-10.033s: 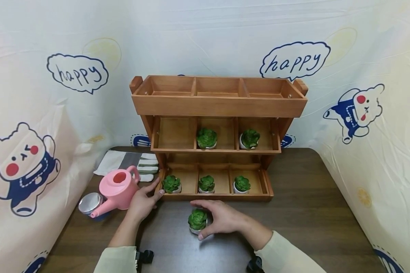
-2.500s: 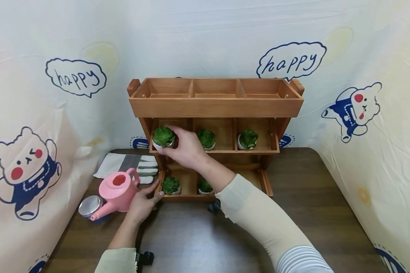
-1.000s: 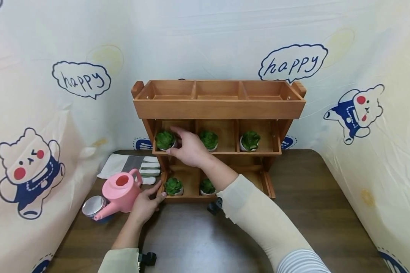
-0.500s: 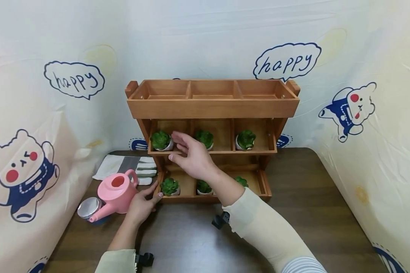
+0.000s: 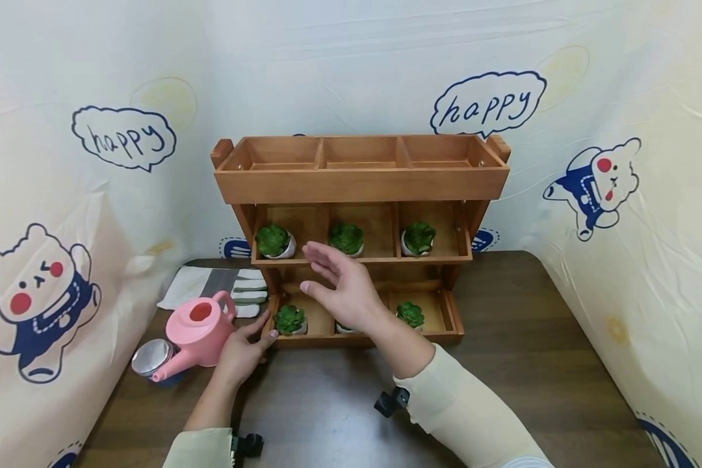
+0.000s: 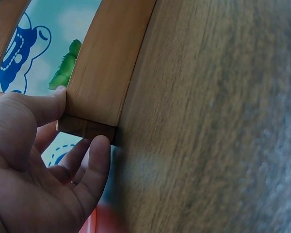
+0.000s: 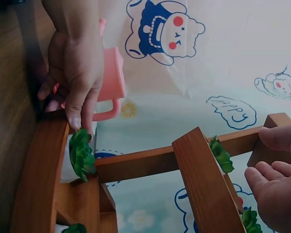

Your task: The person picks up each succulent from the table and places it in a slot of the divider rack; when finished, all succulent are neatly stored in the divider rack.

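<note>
A three-tier wooden planter shelf [image 5: 363,186] stands on the table. My left hand [image 5: 242,354] holds its bottom tier by the left front corner; in the left wrist view the thumb [image 6: 51,104] lies at the rim, with the other fingers round the end. My right hand [image 5: 350,290], fingers extended and holding nothing, is in front of the middle tier. A potted succulent [image 5: 273,240] sits in that tier's left compartment, left of my fingertips. Middle succulent [image 5: 346,238] and right succulent [image 5: 418,238] share the tier. Below, one succulent [image 5: 290,319] is beside my left hand; another is mostly hidden behind my right hand.
Left of the shelf stands a pink watering can [image 5: 195,329], beside a silver-lidded jar [image 5: 152,357]. Behind them lie grey-and-white gloves [image 5: 195,283]. The bottom tier's right compartment holds a succulent [image 5: 410,314]. A printed cloth [image 5: 339,65] hangs around the table [image 5: 532,338].
My right hand carried a succulent from the table to the middle tier's left compartment, let go and drew back toward the lower right. My left hand stayed at the shelf's corner.
</note>
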